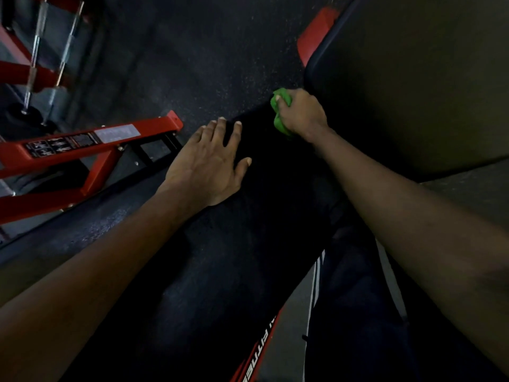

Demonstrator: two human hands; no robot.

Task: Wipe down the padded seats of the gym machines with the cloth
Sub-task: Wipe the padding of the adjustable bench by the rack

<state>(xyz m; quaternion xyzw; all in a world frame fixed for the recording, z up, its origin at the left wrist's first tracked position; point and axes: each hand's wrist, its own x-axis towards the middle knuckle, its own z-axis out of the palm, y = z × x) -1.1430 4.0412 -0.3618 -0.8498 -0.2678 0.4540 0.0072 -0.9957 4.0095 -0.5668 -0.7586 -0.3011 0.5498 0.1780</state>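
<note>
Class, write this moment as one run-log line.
step: wiping padded seat | right hand: grips green cloth at far end | left hand: flat on seat

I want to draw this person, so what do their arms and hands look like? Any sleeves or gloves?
The left hand and right hand wear no gloves, watch or bracelet. No sleeves show: both arms are bare to the picture's edge. The nails look short.

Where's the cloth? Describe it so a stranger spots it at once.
Start at the black padded seat running up the middle. At its far end, the right hand grips a bunched cloth. It is the only bright green thing among black padding and red frames.
</note>
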